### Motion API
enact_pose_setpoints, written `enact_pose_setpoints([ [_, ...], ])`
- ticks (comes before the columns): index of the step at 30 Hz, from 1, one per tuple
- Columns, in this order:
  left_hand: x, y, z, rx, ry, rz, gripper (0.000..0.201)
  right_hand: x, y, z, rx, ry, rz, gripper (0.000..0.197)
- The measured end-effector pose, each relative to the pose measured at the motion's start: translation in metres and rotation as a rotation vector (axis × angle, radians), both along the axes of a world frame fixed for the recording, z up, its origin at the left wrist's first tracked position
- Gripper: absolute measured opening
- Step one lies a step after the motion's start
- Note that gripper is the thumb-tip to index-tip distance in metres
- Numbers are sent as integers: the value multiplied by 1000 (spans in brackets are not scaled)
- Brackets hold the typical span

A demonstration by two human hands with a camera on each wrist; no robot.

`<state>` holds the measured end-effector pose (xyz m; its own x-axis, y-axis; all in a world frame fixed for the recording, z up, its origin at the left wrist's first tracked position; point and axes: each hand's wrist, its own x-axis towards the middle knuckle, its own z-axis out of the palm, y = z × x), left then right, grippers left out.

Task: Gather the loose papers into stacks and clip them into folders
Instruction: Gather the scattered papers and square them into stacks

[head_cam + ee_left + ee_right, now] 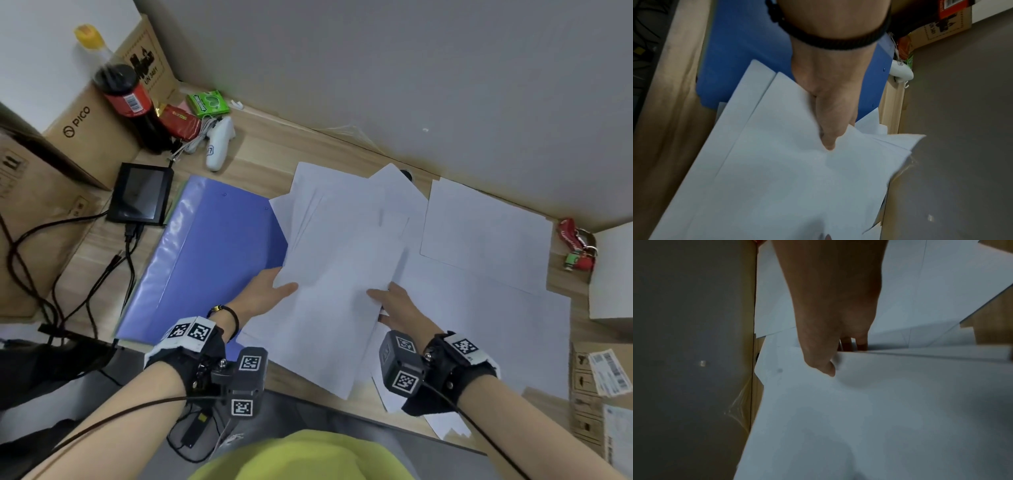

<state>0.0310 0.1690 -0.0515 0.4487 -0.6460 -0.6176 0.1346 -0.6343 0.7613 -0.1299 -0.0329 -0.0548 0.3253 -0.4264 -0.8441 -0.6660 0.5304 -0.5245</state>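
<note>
A fanned bundle of white papers [339, 253] is held above the wooden desk [260, 150] in the head view. My left hand [270, 291] pinches its left edge, thumb on top and fingers hidden below; the left wrist view shows that thumb [828, 139] pressing the top sheet [797, 178]. My right hand [394, 301] pinches the right side, thumb [824, 368] above, fingers under the sheets [879, 410]. A blue folder [205, 253] lies closed on the desk to the left, partly under the papers. More loose sheets [486, 233] lie flat at right.
A small black screen [140, 195] with cables sits left of the folder. Behind stand a cola bottle [126, 96], a cardboard box [85, 130], a green packet [208, 102] and a white controller [219, 144]. A red lanyard [575, 243] and boxes [613, 274] crowd the right edge.
</note>
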Motion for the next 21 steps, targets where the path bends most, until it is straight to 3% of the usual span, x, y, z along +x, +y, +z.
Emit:
enact_pose_setpoints([
  [1,2,0,5,-16,-7,10,37,-4,-4,3,-28,-12,7,33],
  [5,6,-6,32,-102,12,-15,21,-20,-18,22,-31,-154,2,46],
  [9,7,-22,44,-145,-20,-24,30,-30,-31,47,-23,-263,77,26],
  [12,6,-38,40,-128,-68,-28,49,-30,-38,68,-99,-286,95,26],
  [14,3,-50,45,-145,-92,-35,44,-26,-40,83,-153,-267,114,25],
  [17,2,-71,72,-272,-154,23,26,-19,-45,112,-273,-331,67,28],
  [21,10,-87,110,-496,-71,173,25,-20,-52,157,-408,-560,-37,29],
])
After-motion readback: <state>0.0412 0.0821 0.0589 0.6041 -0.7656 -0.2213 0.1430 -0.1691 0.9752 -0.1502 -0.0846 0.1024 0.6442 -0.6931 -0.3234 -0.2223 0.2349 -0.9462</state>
